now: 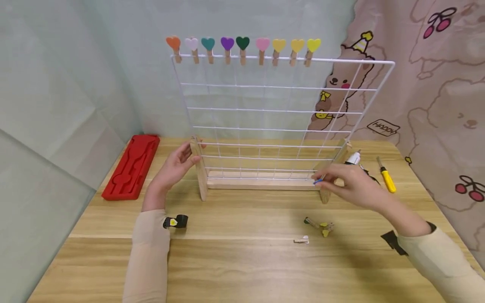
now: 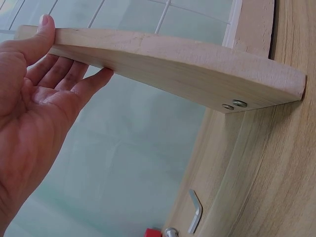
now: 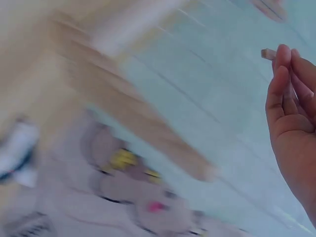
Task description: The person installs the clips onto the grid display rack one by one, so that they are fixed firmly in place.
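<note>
A white wire grid (image 1: pixel 265 87) stands in a wooden base (image 1: pixel 261 184). My left hand (image 1: pixel 175 167) holds the top of the left wooden upright (image 2: pixel 163 52), thumb on one side and fingers on the other. In front of the right upright (image 1: pixel 325 194), my right hand (image 1: pixel 350 185) pinches a small clothespin with a blue end (image 1: pixel 317 182); its wooden tip (image 3: pixel 268 54) sticks out past the fingertips in the right wrist view. Several heart clothespins (image 1: pixel 227 44) in mixed colours are clipped along the grid's top wire.
Loose clothespins (image 1: pixel 324 230) and a white-heart clothespin (image 1: pixel 302 240) lie at the front. A red tool tray (image 1: pixel 130 168) is at left. On the right are a yellow-handled screwdriver (image 1: pixel 387 179) and a white tool (image 1: pixel 354 158). A hex key (image 2: pixel 196 212) lies behind the left upright.
</note>
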`<control>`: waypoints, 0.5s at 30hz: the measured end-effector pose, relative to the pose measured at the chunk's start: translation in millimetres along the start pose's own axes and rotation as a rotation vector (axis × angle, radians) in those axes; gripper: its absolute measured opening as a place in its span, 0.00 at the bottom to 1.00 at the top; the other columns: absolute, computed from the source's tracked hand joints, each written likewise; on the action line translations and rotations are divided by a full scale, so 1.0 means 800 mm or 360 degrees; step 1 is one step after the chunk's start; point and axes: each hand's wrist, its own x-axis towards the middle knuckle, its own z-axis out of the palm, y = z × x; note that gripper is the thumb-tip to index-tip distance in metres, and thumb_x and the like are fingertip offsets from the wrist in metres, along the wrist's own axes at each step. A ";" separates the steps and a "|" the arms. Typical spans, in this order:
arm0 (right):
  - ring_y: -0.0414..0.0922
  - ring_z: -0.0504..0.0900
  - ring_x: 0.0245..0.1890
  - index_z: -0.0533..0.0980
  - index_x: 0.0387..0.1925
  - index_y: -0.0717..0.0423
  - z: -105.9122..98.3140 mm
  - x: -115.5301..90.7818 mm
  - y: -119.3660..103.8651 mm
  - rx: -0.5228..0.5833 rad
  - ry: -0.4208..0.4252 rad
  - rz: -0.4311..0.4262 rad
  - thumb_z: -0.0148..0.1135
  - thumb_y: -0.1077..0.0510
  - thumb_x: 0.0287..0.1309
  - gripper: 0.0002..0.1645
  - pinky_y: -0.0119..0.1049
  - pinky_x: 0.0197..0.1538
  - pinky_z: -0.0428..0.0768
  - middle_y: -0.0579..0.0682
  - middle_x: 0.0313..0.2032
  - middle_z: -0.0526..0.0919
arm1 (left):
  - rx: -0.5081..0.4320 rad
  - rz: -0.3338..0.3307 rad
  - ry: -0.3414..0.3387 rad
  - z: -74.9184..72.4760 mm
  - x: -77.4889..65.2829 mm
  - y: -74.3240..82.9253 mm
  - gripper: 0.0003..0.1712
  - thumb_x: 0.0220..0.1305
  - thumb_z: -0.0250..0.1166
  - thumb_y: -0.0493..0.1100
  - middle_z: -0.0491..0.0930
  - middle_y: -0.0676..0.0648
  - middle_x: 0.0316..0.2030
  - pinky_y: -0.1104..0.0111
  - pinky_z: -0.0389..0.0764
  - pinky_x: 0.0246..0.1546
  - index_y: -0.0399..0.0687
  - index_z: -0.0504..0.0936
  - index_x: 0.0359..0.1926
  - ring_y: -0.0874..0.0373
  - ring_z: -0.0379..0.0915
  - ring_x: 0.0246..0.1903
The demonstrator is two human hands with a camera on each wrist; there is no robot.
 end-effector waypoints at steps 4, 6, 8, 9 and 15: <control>0.30 0.76 0.27 0.77 0.35 0.57 -0.048 0.049 -0.024 -0.0048 0.0230 -0.0203 0.67 0.72 0.34 0.20 0.19 0.32 0.73 0.42 0.27 0.80 | 0.0011 0.0006 -0.0004 -0.001 0.001 0.000 0.30 0.59 0.55 0.42 0.65 0.46 0.57 0.78 0.64 0.52 0.47 0.58 0.62 0.58 0.54 0.60; 0.31 0.77 0.28 0.78 0.34 0.60 -0.071 0.071 -0.034 -0.0033 0.0353 -0.0271 0.66 0.75 0.32 0.21 0.19 0.33 0.73 0.46 0.28 0.81 | 0.0003 0.0006 -0.0006 -0.002 0.000 0.000 0.30 0.58 0.55 0.42 0.65 0.45 0.57 0.79 0.64 0.52 0.46 0.58 0.62 0.59 0.53 0.61; 0.32 0.78 0.29 0.77 0.34 0.65 -0.092 0.091 -0.042 0.0005 0.0466 -0.0290 0.64 0.78 0.33 0.20 0.20 0.34 0.74 0.51 0.30 0.82 | -0.0011 0.0009 -0.0007 -0.001 0.000 0.000 0.31 0.58 0.55 0.42 0.65 0.45 0.57 0.80 0.63 0.52 0.44 0.57 0.62 0.59 0.53 0.61; 0.33 0.78 0.30 0.77 0.34 0.68 -0.102 0.100 -0.046 0.0027 0.0524 -0.0291 0.63 0.79 0.33 0.19 0.21 0.35 0.75 0.53 0.30 0.82 | -0.0016 0.0010 -0.0006 -0.001 0.000 0.000 0.31 0.58 0.55 0.42 0.65 0.45 0.57 0.80 0.63 0.52 0.44 0.57 0.62 0.59 0.53 0.61; 0.38 0.80 0.29 0.76 0.35 0.72 -0.148 0.144 -0.063 0.0072 0.0803 -0.0209 0.57 0.74 0.45 0.11 0.23 0.32 0.76 0.54 0.31 0.82 | 0.0006 -0.0003 0.0001 -0.001 0.000 -0.001 0.29 0.58 0.56 0.43 0.65 0.46 0.57 0.80 0.65 0.51 0.46 0.60 0.61 0.59 0.54 0.60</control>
